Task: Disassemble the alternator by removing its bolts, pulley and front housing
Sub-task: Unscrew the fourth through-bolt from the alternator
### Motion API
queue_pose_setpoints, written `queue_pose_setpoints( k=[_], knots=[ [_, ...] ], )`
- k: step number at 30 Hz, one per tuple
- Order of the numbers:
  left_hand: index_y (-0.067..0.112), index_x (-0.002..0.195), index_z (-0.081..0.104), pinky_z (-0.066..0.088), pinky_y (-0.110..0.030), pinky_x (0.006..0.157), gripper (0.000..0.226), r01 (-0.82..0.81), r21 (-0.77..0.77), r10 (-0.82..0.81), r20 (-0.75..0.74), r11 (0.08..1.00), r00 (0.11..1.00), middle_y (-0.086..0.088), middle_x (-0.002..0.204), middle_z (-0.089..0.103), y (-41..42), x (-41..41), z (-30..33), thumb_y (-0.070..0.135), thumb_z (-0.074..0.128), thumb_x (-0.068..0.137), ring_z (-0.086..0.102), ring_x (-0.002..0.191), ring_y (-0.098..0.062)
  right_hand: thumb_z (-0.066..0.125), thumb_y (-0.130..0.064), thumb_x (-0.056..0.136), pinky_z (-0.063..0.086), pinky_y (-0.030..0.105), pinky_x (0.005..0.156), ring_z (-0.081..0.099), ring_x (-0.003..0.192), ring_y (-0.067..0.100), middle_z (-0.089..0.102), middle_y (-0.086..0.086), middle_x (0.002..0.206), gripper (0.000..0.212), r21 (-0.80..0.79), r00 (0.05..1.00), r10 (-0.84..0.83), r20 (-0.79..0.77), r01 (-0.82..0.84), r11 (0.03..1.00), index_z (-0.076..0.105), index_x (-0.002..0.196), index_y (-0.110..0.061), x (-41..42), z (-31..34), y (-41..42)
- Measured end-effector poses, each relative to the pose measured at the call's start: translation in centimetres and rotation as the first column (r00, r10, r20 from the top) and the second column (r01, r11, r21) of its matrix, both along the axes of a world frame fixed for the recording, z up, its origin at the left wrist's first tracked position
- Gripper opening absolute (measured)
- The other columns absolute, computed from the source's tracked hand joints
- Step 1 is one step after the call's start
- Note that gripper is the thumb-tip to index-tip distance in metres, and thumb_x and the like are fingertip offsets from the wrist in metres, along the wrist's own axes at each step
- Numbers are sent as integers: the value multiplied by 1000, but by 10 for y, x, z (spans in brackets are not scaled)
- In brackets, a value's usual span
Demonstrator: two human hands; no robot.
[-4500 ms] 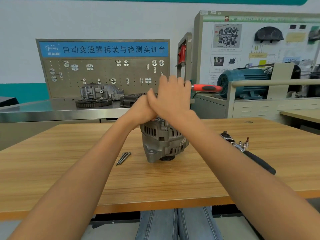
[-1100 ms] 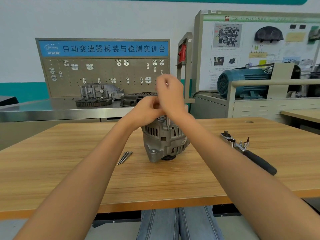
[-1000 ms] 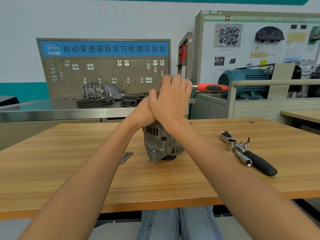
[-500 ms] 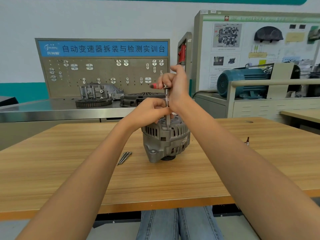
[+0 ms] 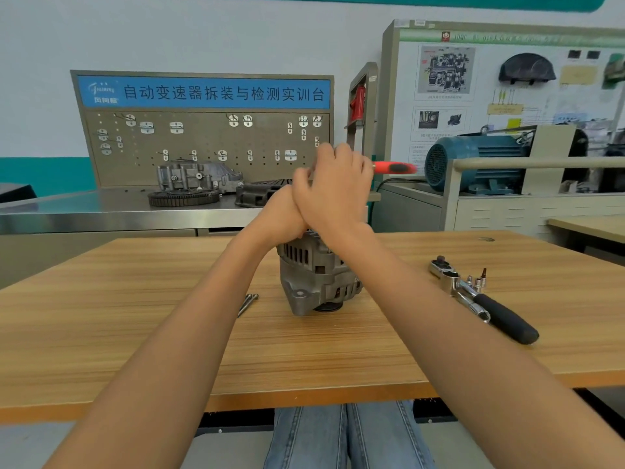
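So, at the far left the light wooden table [image 5: 101,333] runs across the view, and on it, just left of centre, lie 2 thin grey metal bolts [image 5: 247,303] side by side, close to the alternator but apart from it. Next comes the grey cast-metal alternator with slotted vents [image 5: 314,275], standing on end in the middle of the table. The left hand [image 5: 280,218] sits on the alternator's top, fingers curled, though what they grip is hidden behind the right hand, so its hold cannot be told. The right hand [image 5: 334,191] crosses in front of it, touching it at the wrist, with fingers wrapped round the red-handled tool [image 5: 394,168], whose handle pokes out level to the right above the alternator; it is blurred. Further right on the table lies the chrome ratchet wrench with a black grip [image 5: 487,302], angled toward the near right, with a few small loose silver sockets and bits [image 5: 477,280] just beside its head, well apart from the alternator
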State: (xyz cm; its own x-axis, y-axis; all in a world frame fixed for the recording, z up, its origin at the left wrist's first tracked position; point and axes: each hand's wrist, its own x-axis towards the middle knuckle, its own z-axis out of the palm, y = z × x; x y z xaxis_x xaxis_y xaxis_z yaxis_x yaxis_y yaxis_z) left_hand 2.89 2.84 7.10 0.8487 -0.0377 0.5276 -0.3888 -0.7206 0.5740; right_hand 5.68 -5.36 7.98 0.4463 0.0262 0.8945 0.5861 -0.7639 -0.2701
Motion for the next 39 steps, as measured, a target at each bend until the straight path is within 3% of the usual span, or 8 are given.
queue_pose_setpoints(
  k=[5, 12, 16, 19, 23, 30, 34, 39],
  knots=[
    [4, 109, 50, 45, -43, 88, 23, 54, -9, -52, 104, 999, 993, -14, 102, 57, 0, 0, -4, -3, 57, 88, 48, 94, -21, 39, -35, 88, 26, 35, 91, 45, 91, 22, 49, 3, 93, 30, -94, 986, -146, 84, 153, 984, 56, 97, -12, -7, -1, 4],
    [-1, 91, 60, 41, -24, 66, 8, 115, 13, -115, -3, 993, 993, -5, 78, 62, 2, -3, -2, -1, 54, 86, 49, 73, -4, 44, -22, 90, 39, 37, 83, 39, 66, 17, 39, -2, 59, 38, 171, 960, 276, 39, -279, 945, 40, 53, -15, -3, 10, 4],
    [15, 81, 67, 45, -11, 64, 6, 147, -40, -152, -138, 988, 979, 6, 71, 70, 4, -2, 0, 14, 64, 86, 60, 65, 3, 41, -16, 93, 28, 26, 53, 30, 50, 15, 30, -3, 47, 47, 555, 735, 674, -75, -531, 640, 29, 48, -15, 2, 19, -3],
    [7, 96, 71, 48, -35, 90, 21, 153, -44, -159, -197, 987, 968, -21, 100, 69, 4, -3, 2, 25, 66, 86, 61, 84, -17, 34, -19, 95, 42, 27, 66, 42, 52, 17, 38, 3, 46, 52, 768, 367, 930, -29, -587, 256, 35, 43, -12, 9, 25, -14],
    [18, 93, 75, 46, -26, 86, 14, 171, -47, -177, -220, 984, 959, 3, 92, 74, 7, -1, 3, 25, 65, 87, 66, 90, -8, 32, -20, 94, 44, 30, 71, 45, 55, 22, 40, 5, 39, 62, 831, 23, 995, 95, -552, -67, 37, 32, -16, 12, 26, -17],
    [12, 72, 71, 42, -7, 61, 20, 181, -37, -185, -168, 983, 968, 13, 53, 63, 8, -6, 5, 4, 61, 87, 58, 54, 4, 36, -15, 97, 44, 13, 67, 52, 61, 16, 46, 2, 50, 51, 688, 552, 833, 33, -617, 382, 45, 47, -9, -1, 14, 2],
    [15, 90, 60, 44, -13, 63, 20, 177, -36, -179, -36, 983, 983, 0, 82, 61, 8, -8, 4, -4, 55, 88, 53, 70, 0, 45, -22, 88, 38, 33, 87, 47, 81, 19, 50, 4, 79, 25, 130, 972, 219, 80, -228, 965, 59, 79, -3, -7, -2, 8],
    [24, 87, 50, 45, -16, 65, 25, 151, 4, -151, 27, 989, 988, 5, 84, 55, 5, -2, 3, 0, 55, 90, 50, 77, -7, 41, -35, 84, 28, 38, 93, 47, 93, 24, 53, 6, 97, 31, -91, 978, -192, 81, 199, 976, 54, 98, -11, -6, 0, 4]
  ],
)
